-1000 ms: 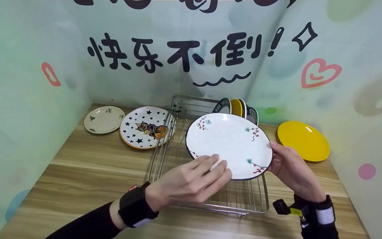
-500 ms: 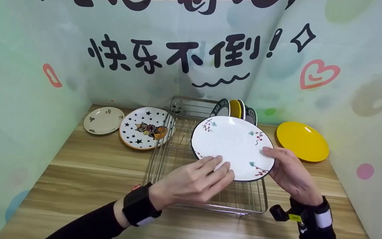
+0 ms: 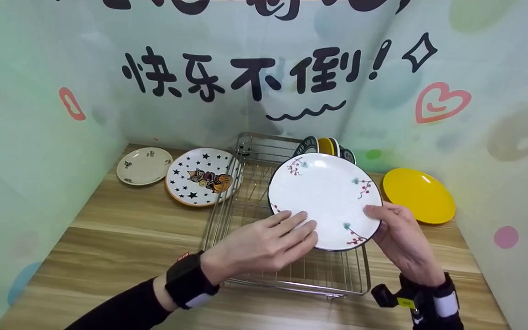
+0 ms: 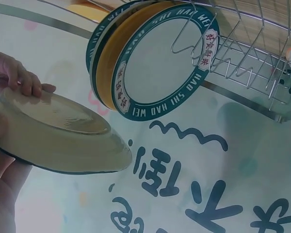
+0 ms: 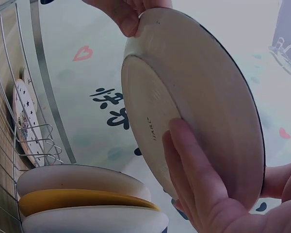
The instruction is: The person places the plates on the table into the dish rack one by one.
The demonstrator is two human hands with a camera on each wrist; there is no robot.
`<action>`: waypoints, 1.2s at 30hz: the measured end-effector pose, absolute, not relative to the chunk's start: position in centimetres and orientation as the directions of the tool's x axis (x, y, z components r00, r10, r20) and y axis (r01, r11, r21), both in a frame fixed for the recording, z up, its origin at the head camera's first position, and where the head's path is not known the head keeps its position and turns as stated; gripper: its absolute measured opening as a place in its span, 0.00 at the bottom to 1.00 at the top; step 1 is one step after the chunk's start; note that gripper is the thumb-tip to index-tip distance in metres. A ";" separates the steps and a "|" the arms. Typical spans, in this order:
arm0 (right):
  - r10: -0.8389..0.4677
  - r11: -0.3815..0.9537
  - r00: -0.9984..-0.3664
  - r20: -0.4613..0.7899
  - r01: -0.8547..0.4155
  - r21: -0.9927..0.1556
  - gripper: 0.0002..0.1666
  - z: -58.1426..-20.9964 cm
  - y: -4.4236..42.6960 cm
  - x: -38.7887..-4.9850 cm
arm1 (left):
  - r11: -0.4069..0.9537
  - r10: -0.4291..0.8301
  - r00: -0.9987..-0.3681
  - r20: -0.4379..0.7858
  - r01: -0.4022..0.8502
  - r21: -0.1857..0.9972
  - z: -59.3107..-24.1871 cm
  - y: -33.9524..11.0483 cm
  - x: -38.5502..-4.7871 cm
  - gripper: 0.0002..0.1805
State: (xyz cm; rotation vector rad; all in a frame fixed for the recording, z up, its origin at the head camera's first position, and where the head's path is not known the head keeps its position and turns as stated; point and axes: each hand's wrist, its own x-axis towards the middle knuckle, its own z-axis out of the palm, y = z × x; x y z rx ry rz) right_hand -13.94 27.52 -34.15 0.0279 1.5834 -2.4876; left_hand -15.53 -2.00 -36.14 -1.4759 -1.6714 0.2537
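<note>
A white plate with a dark rim and red-berry sprigs [image 3: 326,197] is held tilted above the wire rack [image 3: 287,286]. My right hand [image 3: 404,238] grips its right edge, thumb on the face; in the right wrist view that hand's fingers [image 5: 194,170] lie against the underside. The left hand [image 3: 264,245] is at the plate's lower left, fingers spread over the face, and in the right wrist view its thumb [image 5: 128,22] touches the underside near the rim. Several plates, green-rimmed [image 4: 160,63] and yellow [image 5: 82,199], stand upright at the rack's back right.
On the wooden table, a small cream plate [image 3: 144,166] and a star-patterned plate [image 3: 202,176] lie left of the rack. A yellow plate [image 3: 419,195] lies to the right. A printed cloth [image 3: 255,59] rises behind and along both sides.
The held plate has shifted slightly right, dipping and then rising a little. My right thumb lies farther in on its face than a second ago.
</note>
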 end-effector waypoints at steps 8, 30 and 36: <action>-0.135 -0.434 -0.986 -0.099 0.149 -0.889 0.15 -34.0 27.5 -14.1 | 0.338 0.846 0.038 0.532 0.733 -0.591 -36.3 -3.6 -16.2 0.17; -0.081 -0.540 -0.995 -0.061 0.096 -0.836 0.14 -33.6 29.0 -14.1 | 0.742 0.433 -0.879 0.201 0.474 0.475 -41.1 -11.0 -19.3 0.38; -0.087 -0.556 -0.996 -0.027 0.072 -0.828 0.15 -33.6 29.0 -14.2 | 0.694 0.374 -0.921 0.111 0.357 0.625 -42.2 -11.1 -19.9 0.40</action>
